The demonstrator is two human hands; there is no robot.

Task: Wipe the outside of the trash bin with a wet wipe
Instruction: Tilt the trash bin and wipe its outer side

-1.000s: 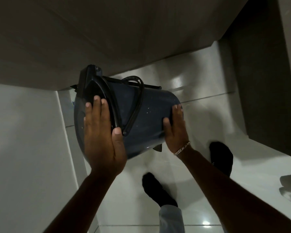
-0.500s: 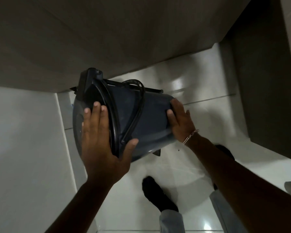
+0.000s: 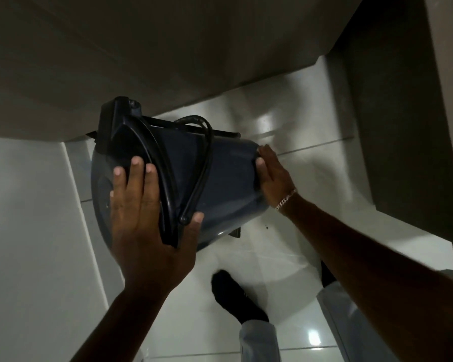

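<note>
— How many of each?
— One trash bin [image 3: 228, 184], two hands, two black shoes [image 3: 236, 296].
— Any change?
— The left thumb had spread onto the bin's side since a second earlier.
— Grip?
— Left hand [image 3: 144, 218] lay flat on the lid [image 3: 102, 194] and right hand [image 3: 275, 178] on the base, fingers straight, with the bin tilted above the floor [image 3: 285, 257]. The lid was closed, contents hidden.

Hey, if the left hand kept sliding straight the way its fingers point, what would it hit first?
Probably the black hinge block at the top of the lid of the trash bin. The left hand lies flat on that lid, fingers aimed toward the block, though depth is unclear.
</note>
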